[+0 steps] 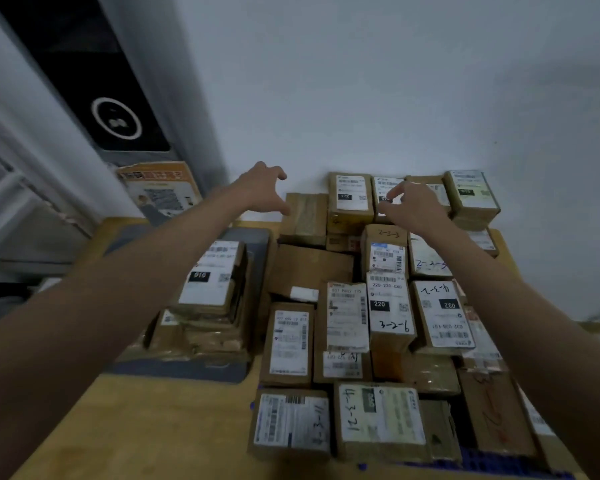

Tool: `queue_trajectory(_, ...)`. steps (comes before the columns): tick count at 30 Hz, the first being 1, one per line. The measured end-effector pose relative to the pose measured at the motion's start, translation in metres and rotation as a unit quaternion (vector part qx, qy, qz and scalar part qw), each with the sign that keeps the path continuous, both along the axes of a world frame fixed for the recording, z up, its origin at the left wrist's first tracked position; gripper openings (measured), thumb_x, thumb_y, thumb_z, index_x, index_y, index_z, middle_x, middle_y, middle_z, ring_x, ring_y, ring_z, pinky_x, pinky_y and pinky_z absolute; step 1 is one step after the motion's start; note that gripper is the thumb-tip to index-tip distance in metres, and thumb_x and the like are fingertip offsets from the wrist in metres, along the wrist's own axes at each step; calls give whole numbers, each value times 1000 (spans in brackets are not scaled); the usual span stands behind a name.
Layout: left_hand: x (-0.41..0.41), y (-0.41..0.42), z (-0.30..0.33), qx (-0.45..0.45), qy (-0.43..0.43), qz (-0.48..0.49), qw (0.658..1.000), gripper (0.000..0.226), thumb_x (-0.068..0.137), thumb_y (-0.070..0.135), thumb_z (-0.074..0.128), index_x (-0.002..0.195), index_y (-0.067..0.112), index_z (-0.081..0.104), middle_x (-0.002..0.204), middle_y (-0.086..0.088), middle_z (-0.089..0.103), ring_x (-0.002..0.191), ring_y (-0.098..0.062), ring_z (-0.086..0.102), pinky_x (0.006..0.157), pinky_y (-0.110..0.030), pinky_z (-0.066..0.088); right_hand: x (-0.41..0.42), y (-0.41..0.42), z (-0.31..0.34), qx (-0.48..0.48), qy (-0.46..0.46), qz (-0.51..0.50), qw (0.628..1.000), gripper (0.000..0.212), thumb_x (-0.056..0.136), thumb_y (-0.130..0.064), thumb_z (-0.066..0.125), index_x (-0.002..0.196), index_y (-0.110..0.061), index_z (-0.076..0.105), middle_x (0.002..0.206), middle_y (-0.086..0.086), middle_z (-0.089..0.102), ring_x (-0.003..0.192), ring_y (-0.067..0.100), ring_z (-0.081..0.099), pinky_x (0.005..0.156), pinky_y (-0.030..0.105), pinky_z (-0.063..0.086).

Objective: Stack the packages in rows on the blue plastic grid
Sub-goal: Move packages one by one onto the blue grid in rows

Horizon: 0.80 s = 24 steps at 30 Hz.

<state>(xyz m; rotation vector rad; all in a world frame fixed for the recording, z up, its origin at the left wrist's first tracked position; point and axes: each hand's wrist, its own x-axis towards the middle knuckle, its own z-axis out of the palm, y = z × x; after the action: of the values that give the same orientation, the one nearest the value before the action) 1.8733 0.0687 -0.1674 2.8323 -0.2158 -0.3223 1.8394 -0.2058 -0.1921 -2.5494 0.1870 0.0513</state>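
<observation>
Several brown cardboard packages with white labels lie in rows on the blue plastic grid (499, 464), of which only the near edge shows. My left hand (262, 190) hovers with spread fingers just left of a plain brown package (305, 216) in the back row and holds nothing. My right hand (413, 206) reaches over the back row with fingers spread above a labelled package (387, 188), next to the package marked 122 (350, 195). Whether it touches that package I cannot tell.
A separate pile of flat packages (212, 292) sits on a grey pad (187, 370) at the left of the wooden table (153, 427). A white wall (395, 98) stands right behind the back row. An orange poster (160, 188) leans on a dark door panel at far left.
</observation>
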Motion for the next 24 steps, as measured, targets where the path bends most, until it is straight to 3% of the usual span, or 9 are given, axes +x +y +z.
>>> queue_trajectory(7,-91,84,19,-2,-24,80,996,80,76,43,79,142,15,43,144,-9,41,127,-27,45,97,-34,41,-52,58,21,18,27,115,993,33,89,-38,59,116,-19,58,118,5,60,106,23,59,86,34,47)
queue_trajectory(10,-126,112,14,4,-1,107,994,79,79,46,75,143,15,40,147,-8,40,131,-26,42,99,-36,39,-79,89,21,30,54,165,984,31,87,-32,57,100,-6,66,99,14,67,95,30,65,79,36,53)
queue_trajectory(13,-152,131,4,37,-1,135,990,79,81,52,70,145,18,39,146,-5,43,129,-24,45,76,-24,32,-101,118,16,20,83,197,977,32,87,-29,58,93,0,67,95,19,68,91,32,64,80,38,54)
queue_trajectory(15,-164,141,-3,51,-14,130,990,77,80,57,67,143,19,42,139,-6,51,120,-23,52,62,-16,29,-111,135,10,21,101,210,972,25,85,-23,58,67,-6,57,69,13,55,71,28,55,71,33,47)
queue_trajectory(16,-167,146,-7,48,-14,119,992,76,79,56,67,142,19,44,136,-6,54,117,-22,54,63,-16,33,-114,144,6,27,107,217,970,26,84,-21,58,61,-12,49,63,7,46,66,24,46,69,33,41)
queue_trajectory(18,-169,156,-17,-8,38,117,992,79,77,44,74,142,14,42,139,-8,52,120,-24,53,82,-29,47,-120,162,1,22,131,214,968,17,85,-25,60,72,-16,54,71,1,50,72,21,47,74,34,42)
queue_trajectory(20,-173,162,-25,-27,85,121,989,86,75,35,80,144,8,37,143,-12,47,124,-29,49,96,-39,46,-123,181,-5,15,155,222,963,17,85,-30,63,84,-14,59,84,4,58,84,22,56,80,36,47)
queue_trajectory(22,-174,167,-35,-25,106,118,987,86,74,32,82,141,2,37,141,-18,46,124,-34,47,96,-43,44,-123,198,-18,41,167,228,958,20,85,-31,64,85,-11,59,90,5,61,96,24,62,84,35,48)
queue_trajectory(24,-174,172,-48,-53,119,113,985,79,73,28,83,137,7,41,138,-17,49,122,-32,50,92,-40,47,-127,213,-28,80,180,206,958,29,85,-34,68,102,-11,65,107,3,66,108,22,61,91,33,49)
